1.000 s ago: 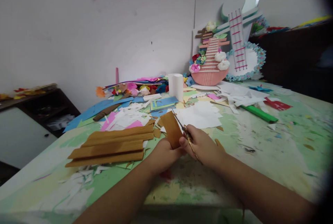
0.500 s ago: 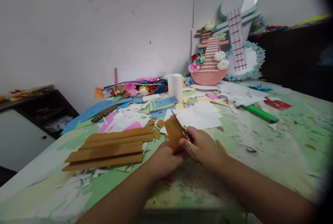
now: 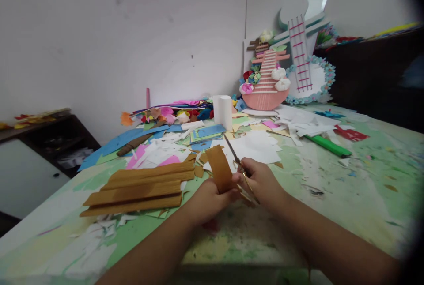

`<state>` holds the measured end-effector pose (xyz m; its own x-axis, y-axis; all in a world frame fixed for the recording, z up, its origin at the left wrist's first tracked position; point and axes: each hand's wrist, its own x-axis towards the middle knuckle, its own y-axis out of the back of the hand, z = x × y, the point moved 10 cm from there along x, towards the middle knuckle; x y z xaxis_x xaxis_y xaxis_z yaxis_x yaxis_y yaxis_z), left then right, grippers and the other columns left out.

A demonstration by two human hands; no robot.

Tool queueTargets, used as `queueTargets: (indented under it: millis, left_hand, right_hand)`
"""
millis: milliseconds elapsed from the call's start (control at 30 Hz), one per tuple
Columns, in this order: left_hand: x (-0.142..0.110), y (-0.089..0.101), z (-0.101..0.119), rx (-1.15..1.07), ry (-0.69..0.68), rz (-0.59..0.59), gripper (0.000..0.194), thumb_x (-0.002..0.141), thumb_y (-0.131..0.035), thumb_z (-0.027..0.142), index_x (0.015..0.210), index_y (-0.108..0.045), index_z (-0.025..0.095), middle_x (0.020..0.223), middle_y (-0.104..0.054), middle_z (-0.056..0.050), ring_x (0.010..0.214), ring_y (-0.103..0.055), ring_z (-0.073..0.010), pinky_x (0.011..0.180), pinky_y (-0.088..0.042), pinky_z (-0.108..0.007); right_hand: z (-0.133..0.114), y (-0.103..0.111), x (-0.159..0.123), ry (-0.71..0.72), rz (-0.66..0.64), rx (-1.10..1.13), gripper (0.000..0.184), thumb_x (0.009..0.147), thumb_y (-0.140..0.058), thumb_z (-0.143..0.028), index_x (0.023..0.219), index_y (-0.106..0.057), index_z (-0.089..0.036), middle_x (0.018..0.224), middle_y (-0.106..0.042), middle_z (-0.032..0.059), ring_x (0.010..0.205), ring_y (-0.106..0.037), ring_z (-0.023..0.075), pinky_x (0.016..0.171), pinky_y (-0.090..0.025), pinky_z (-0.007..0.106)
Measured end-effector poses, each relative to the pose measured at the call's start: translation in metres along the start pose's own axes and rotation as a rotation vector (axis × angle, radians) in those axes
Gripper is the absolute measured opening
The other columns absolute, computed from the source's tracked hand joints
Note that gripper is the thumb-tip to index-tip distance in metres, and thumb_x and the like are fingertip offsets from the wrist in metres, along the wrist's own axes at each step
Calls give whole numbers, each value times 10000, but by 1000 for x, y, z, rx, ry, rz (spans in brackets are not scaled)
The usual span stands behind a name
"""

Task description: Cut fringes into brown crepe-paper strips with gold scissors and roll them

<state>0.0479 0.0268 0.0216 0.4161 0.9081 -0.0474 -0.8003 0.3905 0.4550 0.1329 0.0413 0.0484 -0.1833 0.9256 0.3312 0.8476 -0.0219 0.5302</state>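
Note:
My left hand [image 3: 208,200] is closed around the lower end of a brown paper strip [image 3: 219,168] and holds it upright over the table. Just to its right, my right hand [image 3: 261,181] grips a pair of gold-handled scissors [image 3: 236,158], fingers through the loops. The blades point up and away, beside the strip's right edge. Left of my hands lies a stack of long brown paper strips [image 3: 139,185] on the table.
A green-stained table [image 3: 331,188] carries white and coloured paper scraps [image 3: 255,146], a white paper roll [image 3: 223,110], a green marker [image 3: 327,145], blue sheets [image 3: 115,141] and paper flowers [image 3: 168,113]. A pink paper guitar craft [image 3: 268,77] leans on the wall. A dark cabinet [image 3: 49,144] stands at the left.
The scissors have shifted slightly right and up, their blades now clear of the strip's right edge. Both hands stay close together at the same spot.

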Motion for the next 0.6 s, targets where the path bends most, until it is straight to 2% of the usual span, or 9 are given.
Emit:
queueTargets:
  millis: [100, 167, 267, 367, 467, 533, 600]
  left_hand:
    - [1, -5, -5, -4, 22, -52, 227, 698, -478, 282, 804, -618, 138, 747, -631, 0, 690, -548, -157, 630, -418, -240]
    - [3, -5, -8, 24, 22, -46, 248, 712, -460, 300, 818, -616, 139, 760, -628, -5, 685, -546, -156, 613, -412, -239]
    - [5, 9, -6, 166, -45, 84, 262, 738, -424, 294, 868, -605, 158, 787, -622, -23, 708, -541, -167, 636, -399, -259]
    - [3, 25, 5, 422, -170, 257, 267, 754, -383, 226, 919, -589, 185, 785, -598, -42, 736, -518, -176, 678, -375, -287]
    - [3, 27, 9, 587, -232, 293, 335, 731, -386, 151, 1016, -551, 211, 797, -557, -54, 767, -488, -183, 683, -362, -294]
    - [5, 30, 8, 609, -235, 309, 361, 716, -395, 129, 1030, -548, 219, 795, -528, -54, 767, -474, -180, 673, -360, -291]
    - [6, 31, 8, 569, -266, 295, 345, 700, -419, 121, 993, -575, 215, 791, -512, -50, 763, -469, -171, 668, -360, -279]
  right_hand:
    - [-1, 1, 0, 26, 15, 341, 436, 673, -384, -623, 632, -387, -189, 519, -386, -46, 462, -356, 87, 428, -284, 207]
    - [3, 2, 2, -15, 35, 493, 440, 687, -357, -626, 636, -381, -189, 496, -381, -50, 437, -359, 82, 421, -299, 208]
    - [15, 0, 6, -107, 57, 586, 377, 730, -384, -546, 624, -382, -185, 499, -402, -46, 428, -375, 76, 422, -312, 207]
    - [21, -8, 11, -123, 15, 590, 269, 704, -498, -435, 676, -423, -178, 596, -480, -22, 525, -459, 96, 505, -371, 224]
    - [16, -18, 15, -72, -79, 589, 243, 622, -591, -357, 737, -470, -181, 718, -530, 3, 688, -509, 140, 639, -402, 269]
    - [13, -23, 15, -82, -134, 709, 261, 597, -588, -382, 728, -478, -186, 749, -539, 13, 725, -518, 154, 671, -404, 290]
    - [16, -29, 14, -160, -176, 879, 291, 608, -541, -450, 704, -466, -185, 772, -543, 28, 728, -529, 158, 683, -407, 306]
